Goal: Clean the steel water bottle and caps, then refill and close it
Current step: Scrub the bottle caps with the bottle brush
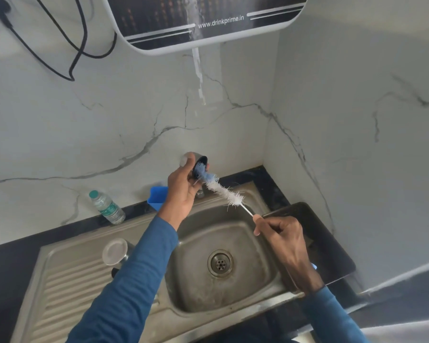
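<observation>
Cap [195,159] clamped in left hand [181,191] fingers, opening facing brush [224,191]; right hand [285,236] fingers pinch handle; over sink [203,229], likely to catch drips.

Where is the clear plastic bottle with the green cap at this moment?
In the head view, the plastic bottle sits at the left on the dark counter, behind the sink's drainboard and left of the blue container.

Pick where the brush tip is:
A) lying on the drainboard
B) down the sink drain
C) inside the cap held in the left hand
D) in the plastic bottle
C: the blue tip of the brush sits in the dark opening of the cap, which the left hand holds, while the right hand grips the handle.
</observation>
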A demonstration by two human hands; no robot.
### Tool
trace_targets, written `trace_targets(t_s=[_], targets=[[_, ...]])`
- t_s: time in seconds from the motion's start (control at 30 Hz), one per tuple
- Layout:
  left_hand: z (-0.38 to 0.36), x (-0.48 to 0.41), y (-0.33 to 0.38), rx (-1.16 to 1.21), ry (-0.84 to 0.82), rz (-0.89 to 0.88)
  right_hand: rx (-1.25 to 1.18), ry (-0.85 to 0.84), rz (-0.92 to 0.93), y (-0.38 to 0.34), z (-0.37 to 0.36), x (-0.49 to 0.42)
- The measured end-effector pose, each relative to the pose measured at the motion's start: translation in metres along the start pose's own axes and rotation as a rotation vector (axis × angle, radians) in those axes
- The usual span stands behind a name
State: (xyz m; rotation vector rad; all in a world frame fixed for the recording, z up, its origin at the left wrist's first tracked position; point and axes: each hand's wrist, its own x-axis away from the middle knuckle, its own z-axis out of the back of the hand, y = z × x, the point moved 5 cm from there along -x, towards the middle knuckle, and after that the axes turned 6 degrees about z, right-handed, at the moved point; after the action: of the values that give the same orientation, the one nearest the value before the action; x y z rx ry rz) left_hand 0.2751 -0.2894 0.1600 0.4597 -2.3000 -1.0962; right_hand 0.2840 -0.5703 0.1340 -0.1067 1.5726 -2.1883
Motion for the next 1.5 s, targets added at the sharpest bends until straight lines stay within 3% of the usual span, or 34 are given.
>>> trace_targets(t_s=[0.13,0.27,0.43,0.6,0.73,0.87,0.97,1.23,1.5], targets=[[0.021,-0.007,0.026,-0.007,0.172,-0.161,-0.041,-0.041,0.012,0.003,-0.007,0.007],[0.023,0.001,0.01,-0.151,0.124,-0.177,-0.044,-0.06,0.031,-0.001,-0.012,-0.001],[0.03,0.005,0.021,-0.118,0.211,-0.261,-0.046,-0.085,0.045,0.001,-0.009,0.003],[0.026,0.009,-0.002,-0.203,0.124,-0.164,-0.064,-0.033,0.022,0.001,-0.002,-0.003],[0.037,0.001,0.014,-0.165,0.198,-0.183,0.0,0.037,0.009,0.002,0.011,-0.001],[0.026,0.005,-0.001,-0.257,0.111,-0.093,0.151,0.129,-0.006,0.002,0.022,-0.011],[0.028,0.007,0.006,-0.284,0.147,-0.107,0.178,0.204,0.045,-0.004,0.04,-0.014],[0.026,0.012,0.015,-0.333,0.09,-0.073,0.246,0.239,0.109,-0.01,0.046,-0.025],[0.026,0.018,0.02,-0.221,0.025,0.058,0.198,0.191,0.128,-0.008,0.045,-0.03]])
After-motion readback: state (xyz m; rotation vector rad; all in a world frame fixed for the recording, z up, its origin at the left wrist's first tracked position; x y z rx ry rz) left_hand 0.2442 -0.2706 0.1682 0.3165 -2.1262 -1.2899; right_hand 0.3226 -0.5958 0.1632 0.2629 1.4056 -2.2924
